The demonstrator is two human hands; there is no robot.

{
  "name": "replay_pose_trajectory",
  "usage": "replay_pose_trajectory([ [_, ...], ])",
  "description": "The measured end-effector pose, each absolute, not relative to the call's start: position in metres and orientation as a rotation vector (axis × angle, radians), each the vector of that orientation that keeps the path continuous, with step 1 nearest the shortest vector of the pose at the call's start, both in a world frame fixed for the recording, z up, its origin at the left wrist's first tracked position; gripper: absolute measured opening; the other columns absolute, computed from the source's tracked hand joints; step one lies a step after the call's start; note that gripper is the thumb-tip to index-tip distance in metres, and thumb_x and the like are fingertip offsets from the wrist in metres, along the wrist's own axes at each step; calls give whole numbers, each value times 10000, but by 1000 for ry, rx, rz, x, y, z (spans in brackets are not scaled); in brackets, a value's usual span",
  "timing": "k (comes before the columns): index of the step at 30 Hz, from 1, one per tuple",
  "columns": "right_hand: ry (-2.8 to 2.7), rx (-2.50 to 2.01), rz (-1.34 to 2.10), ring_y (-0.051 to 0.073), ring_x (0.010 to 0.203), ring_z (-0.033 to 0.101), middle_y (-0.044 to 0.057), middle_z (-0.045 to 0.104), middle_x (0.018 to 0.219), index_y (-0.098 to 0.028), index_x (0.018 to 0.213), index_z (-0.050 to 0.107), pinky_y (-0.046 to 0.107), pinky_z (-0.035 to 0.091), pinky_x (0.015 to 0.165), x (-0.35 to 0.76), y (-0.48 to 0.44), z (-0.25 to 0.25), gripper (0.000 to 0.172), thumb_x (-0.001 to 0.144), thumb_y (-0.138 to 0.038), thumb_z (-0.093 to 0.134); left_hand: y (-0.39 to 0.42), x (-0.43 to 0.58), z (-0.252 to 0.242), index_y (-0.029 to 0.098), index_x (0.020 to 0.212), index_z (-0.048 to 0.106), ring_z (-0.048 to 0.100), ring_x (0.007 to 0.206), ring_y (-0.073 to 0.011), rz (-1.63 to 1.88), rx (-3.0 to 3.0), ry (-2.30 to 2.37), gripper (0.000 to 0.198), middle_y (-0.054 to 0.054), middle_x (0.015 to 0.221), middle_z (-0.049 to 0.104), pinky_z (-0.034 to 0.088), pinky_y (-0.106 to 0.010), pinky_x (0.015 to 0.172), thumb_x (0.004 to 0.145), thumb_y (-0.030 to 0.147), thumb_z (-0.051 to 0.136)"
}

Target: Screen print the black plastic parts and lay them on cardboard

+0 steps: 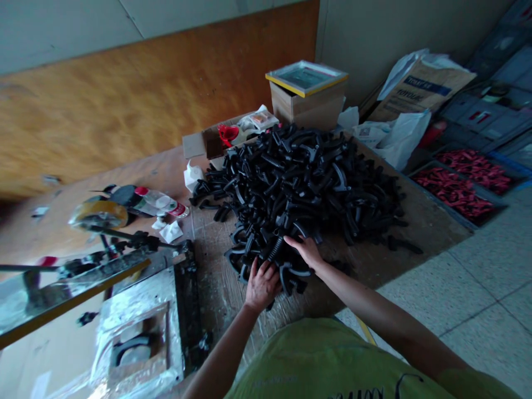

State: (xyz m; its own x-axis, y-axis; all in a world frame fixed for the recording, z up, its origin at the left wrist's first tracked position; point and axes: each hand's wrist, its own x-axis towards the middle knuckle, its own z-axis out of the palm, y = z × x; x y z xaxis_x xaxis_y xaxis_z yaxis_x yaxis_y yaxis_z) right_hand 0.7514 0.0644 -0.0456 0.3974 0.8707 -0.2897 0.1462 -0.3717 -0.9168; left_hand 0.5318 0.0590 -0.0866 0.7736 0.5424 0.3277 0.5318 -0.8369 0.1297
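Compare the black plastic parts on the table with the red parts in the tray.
The black plastic parts are heaped on a worktable; the red parts lie low in a shallow tray. The black parts look larger, though the red are farther off. Both are jumbled masses.

Here we are in a small workshop: a scarred wooden workbench [419,216] fills the middle of the frame, a great heap of black plastic parts [291,188] piled on it (production quantities, clearly), cardboard boxes [307,108] at top centre, and trays of red parts [455,191] over on the right, above a tiled floor [469,299].
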Motion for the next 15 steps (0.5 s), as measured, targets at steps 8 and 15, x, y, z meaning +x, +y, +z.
replay_pose_trajectory([
  [8,-1040,-1877,1138,264,1147,639,46,747,1051,-247,1092,727,335,473,970,731,78,-27,512,790,-655,657,69,507,-81,199,1031,748,548,1174,-320,550,2963,1027,240,-92,1061,721,280,-567,1173,828,178,622],
  [15,-1169,-1883,1280,229,910,699,21,746,895,-243,1030,735,275,530,747,708,103,-6,504,772,-672,674,78,481,-79,176,1110,724,530,1194,-360,406,3008,1199,310,-121,1117,705,309,-591,1144,817,198,626],
])
